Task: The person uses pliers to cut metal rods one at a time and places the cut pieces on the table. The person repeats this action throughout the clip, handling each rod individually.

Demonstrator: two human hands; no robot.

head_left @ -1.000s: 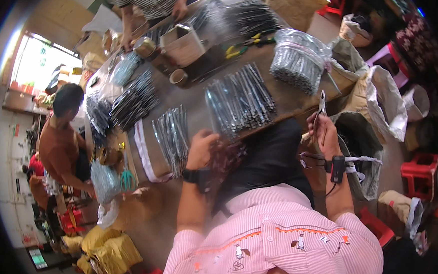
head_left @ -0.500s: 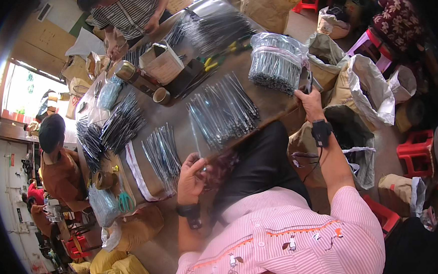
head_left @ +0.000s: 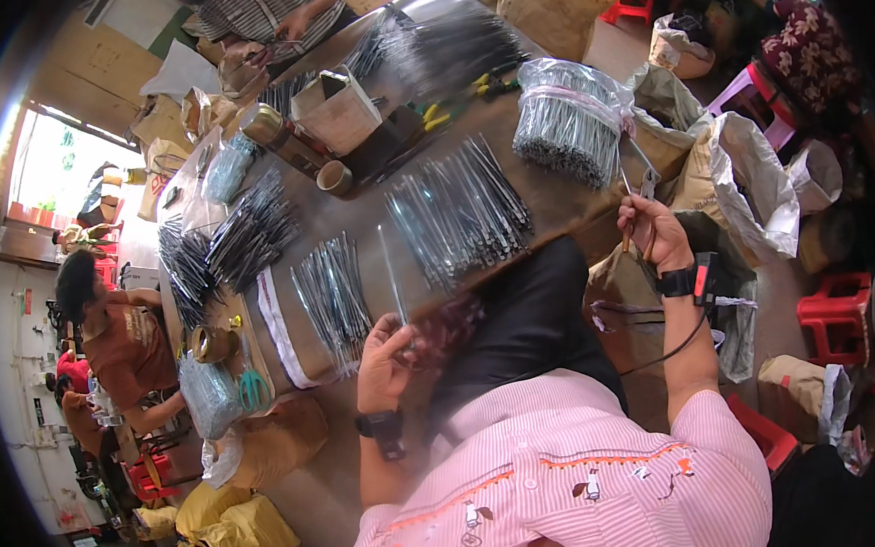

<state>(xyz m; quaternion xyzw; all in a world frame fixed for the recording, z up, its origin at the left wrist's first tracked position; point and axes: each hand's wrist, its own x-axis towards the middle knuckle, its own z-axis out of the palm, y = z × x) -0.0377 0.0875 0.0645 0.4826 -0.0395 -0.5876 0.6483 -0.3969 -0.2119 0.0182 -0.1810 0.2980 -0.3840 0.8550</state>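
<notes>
My left hand (head_left: 384, 363) pinches the lower end of a thin silvery metal strip (head_left: 392, 271), which stands up past the table's near edge. Beside it on the table lie a small bundle of similar strips (head_left: 331, 292) and a wider spread of them (head_left: 461, 215). My right hand (head_left: 657, 235) is closed around pliers (head_left: 650, 182), with the head pointing up and the brownish handles below my fingers. A thin light rod or strip (head_left: 624, 175) shows beside the pliers; whether my fingers hold it too cannot be made out. Just beyond stands a plastic-wrapped bundle of strips (head_left: 570, 126).
On the table are a box (head_left: 337, 117), a cup (head_left: 334, 177), yellow-handled pliers (head_left: 435, 118) and dark strip piles (head_left: 252, 227). Teal scissors (head_left: 253, 388) lie left. Open sacks (head_left: 739, 182) and a red stool (head_left: 836, 313) stand right. Two co-workers sit across and left.
My right hand has moved right and down from the table corner, and the pliers now show plainly in it. My left hand stays near its place, with the strip more upright.
</notes>
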